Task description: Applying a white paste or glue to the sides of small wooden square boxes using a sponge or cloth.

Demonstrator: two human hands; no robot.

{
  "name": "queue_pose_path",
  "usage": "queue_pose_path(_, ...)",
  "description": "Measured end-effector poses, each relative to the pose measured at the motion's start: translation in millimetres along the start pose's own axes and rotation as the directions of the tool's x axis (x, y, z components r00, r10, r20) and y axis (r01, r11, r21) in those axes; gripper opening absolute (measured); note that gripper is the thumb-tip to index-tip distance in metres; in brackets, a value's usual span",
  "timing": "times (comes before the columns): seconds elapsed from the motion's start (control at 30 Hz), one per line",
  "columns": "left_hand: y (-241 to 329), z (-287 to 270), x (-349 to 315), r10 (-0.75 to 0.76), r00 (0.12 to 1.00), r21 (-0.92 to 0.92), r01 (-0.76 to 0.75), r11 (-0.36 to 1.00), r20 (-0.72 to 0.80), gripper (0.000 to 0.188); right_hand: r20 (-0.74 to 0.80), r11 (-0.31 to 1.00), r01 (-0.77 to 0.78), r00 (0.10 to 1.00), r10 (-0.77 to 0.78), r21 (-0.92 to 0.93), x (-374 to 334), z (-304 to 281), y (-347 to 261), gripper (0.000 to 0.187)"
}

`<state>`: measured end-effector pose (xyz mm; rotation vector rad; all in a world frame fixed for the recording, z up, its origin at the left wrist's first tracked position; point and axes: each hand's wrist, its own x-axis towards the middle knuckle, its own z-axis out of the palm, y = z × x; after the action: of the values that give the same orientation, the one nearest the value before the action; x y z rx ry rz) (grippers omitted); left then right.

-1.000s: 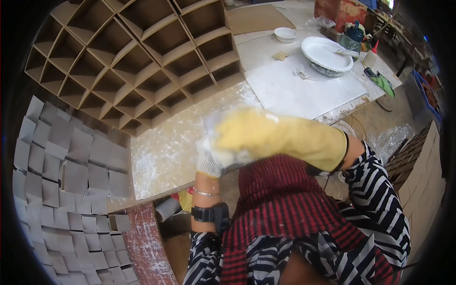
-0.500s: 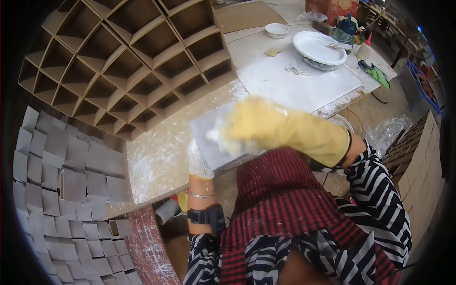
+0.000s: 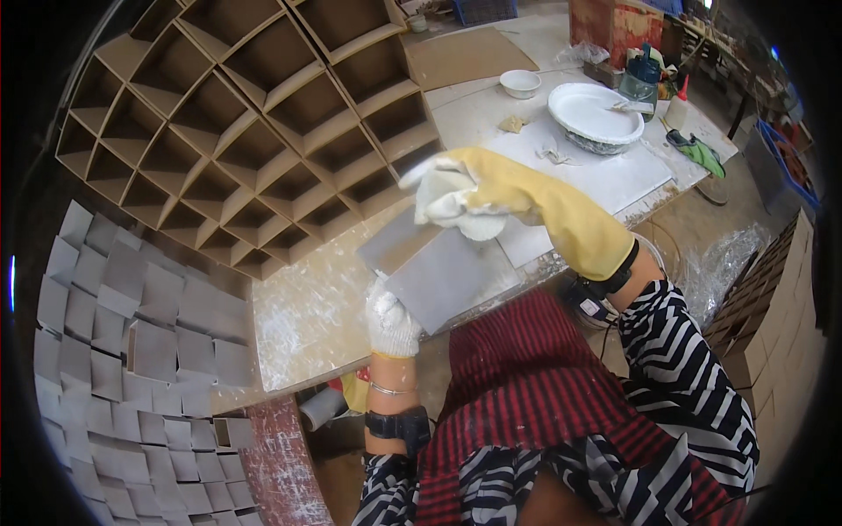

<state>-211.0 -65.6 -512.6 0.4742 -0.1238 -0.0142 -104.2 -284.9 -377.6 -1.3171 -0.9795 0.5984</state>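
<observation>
My left hand (image 3: 391, 323), in a white knit glove, grips the lower left edge of a small box (image 3: 452, 285) at the front edge of the table. The box has grey outer faces, and a strip of brown shows between them. Its fingers are partly hidden by the box. Above the box, my right hand (image 3: 481, 180) wears a long yellow rubber glove smeared with white. It is closed on a bunched white cloth or sponge (image 3: 438, 200), whose exact kind I cannot make out. The cloth seems to be lifted just off the box.
A brown grid of compartments (image 3: 289, 140) stands at the far left. Stacked grey boxes (image 3: 149, 351) fill the left side. Behind my right hand are a wide basin of white liquid (image 3: 596, 114) with a brush, a small white bowl (image 3: 520, 83) and a green-lidded jug (image 3: 642, 74).
My right hand, blurred over the box face before, has lifted up and away with the white cloth. The box has turned, showing a brown strip and another grey face.
</observation>
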Motion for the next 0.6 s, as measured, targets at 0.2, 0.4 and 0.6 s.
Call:
queue_pose_path(0.2,-9.1,-43.2,8.5,0.099,0.992,-0.128,-0.088,0.988,0.082,0.036,0.046,0.992,-0.003,0.999,0.009,-0.127,-3.0,16.1,-14.7,0.053)
queue_pose_path(0.4,-4.5,-48.2,16.2,0.028,0.99,0.051,-0.035,0.998,0.141,0.038,-0.409,0.916,0.254,0.834,-0.37,-0.31,8.8,16.2,-10.3,0.066)
queue_pose_path(0.6,-7.1,-76.0,21.5,0.178,0.984,0.609,-0.138,0.781,-0.005,0.045,-0.098,0.674,0.285,0.877,-0.47,-0.682,16.6,37.6,11.4,0.074)
